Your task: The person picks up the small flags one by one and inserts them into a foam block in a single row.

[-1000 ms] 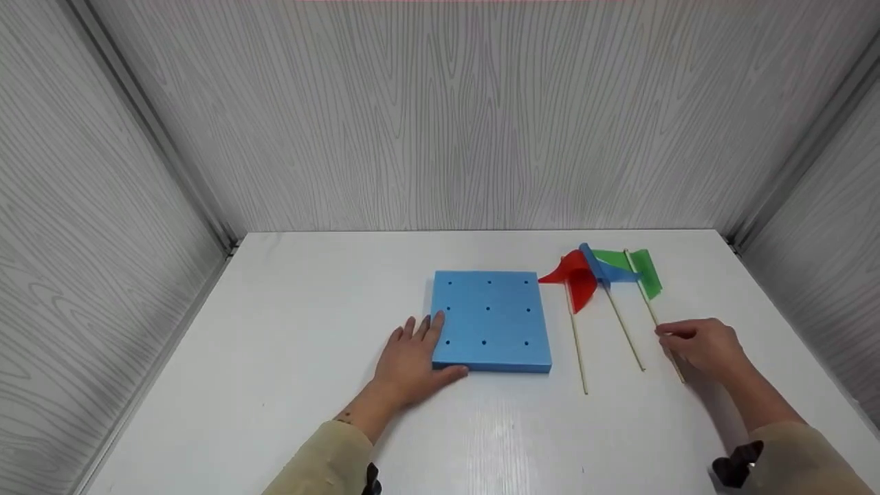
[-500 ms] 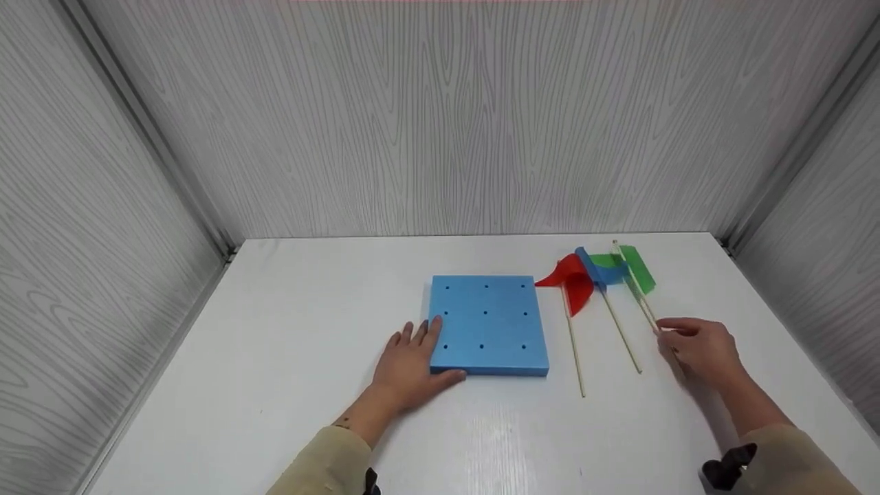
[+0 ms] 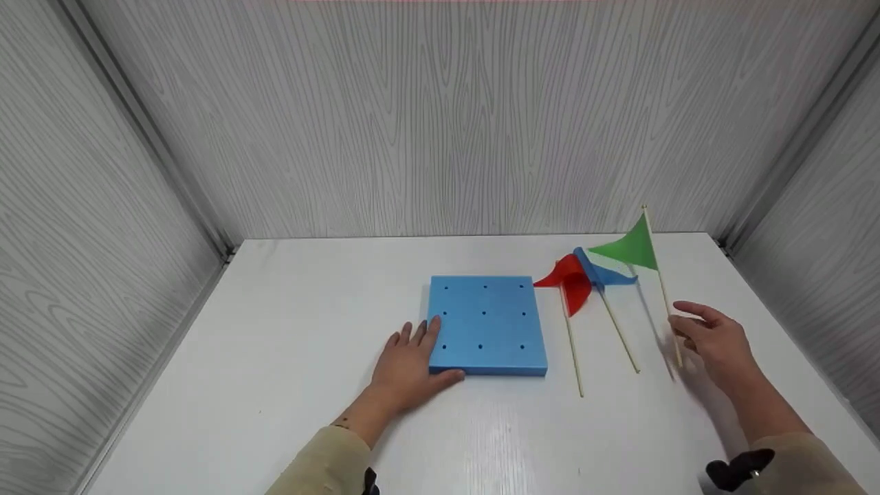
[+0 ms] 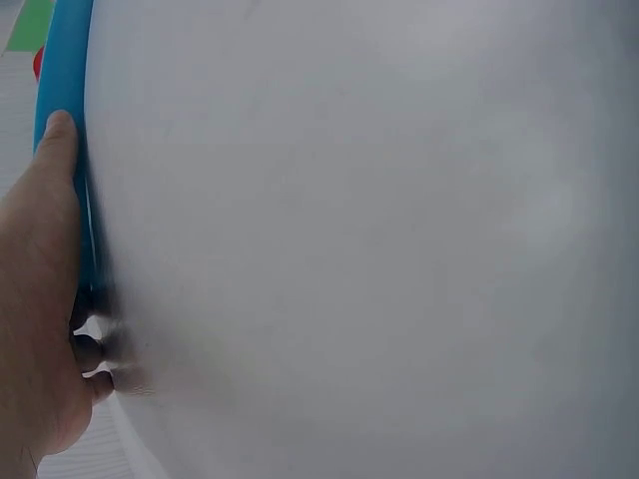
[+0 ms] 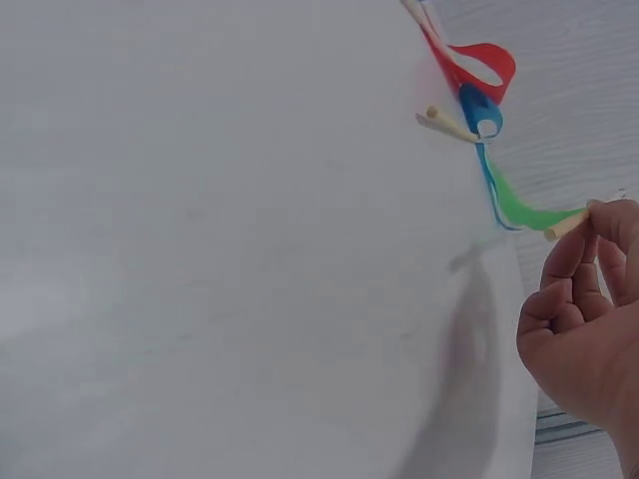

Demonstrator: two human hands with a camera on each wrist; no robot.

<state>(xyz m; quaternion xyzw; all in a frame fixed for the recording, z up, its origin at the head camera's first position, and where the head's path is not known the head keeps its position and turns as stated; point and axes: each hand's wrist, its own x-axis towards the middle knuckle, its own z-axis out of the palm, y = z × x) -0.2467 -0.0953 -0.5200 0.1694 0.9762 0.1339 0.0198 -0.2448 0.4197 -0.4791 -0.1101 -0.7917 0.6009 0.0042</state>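
Right hand [image 3: 715,344] pinches green flag [image 3: 636,247]; left hand [image 3: 404,371] outspread — block's [image 3: 505,330] holes [image 3: 484,313] head-view only.

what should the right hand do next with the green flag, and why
Probably carry the green flag left toward the blue board. The right hand pinches its stick, with the flag end raised; the left hand rests against the board's near left corner, seemingly steadying it; and all nine of the board's holes look unfilled.

On wht tbl [image 3: 309,295]: blue holed block [image 3: 488,330], red flag [image 3: 576,275] & blue flag [image 3: 597,275].
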